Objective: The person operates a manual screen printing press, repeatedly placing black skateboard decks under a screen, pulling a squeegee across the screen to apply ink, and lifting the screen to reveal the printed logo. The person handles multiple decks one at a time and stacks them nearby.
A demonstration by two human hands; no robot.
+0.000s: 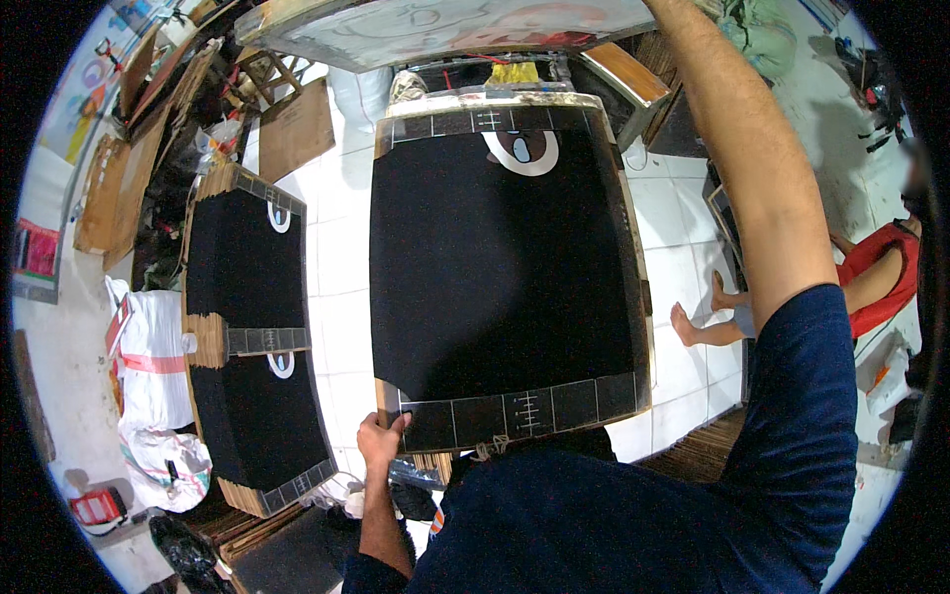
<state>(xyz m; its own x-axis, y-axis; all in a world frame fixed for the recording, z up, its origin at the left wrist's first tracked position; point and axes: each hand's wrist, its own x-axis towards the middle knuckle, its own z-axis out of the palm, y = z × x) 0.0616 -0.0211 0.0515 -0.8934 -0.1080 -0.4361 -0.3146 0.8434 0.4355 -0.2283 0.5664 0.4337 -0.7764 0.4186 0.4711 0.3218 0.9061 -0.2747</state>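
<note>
A large board [517, 416] with a gridded border lies before me, covered by black fabric [495, 267] that bears a white, brown and pale blue oval print [534, 165] near its far edge. My left hand [384, 438] grips the board's near left corner. My right arm reaches up beside a tilted, paint-smeared framed screen [426, 32] above the board; the right hand itself is out of the picture at the top.
Stacked boards with similar printed black fabric [242, 267] stand at the left, beside white sacks [148, 366] and leaning cardboard [109, 218]. A seated person in red [881, 277] is at the right, bare feet on the tiled floor [673, 228]. A wooden box [628, 69] sits behind.
</note>
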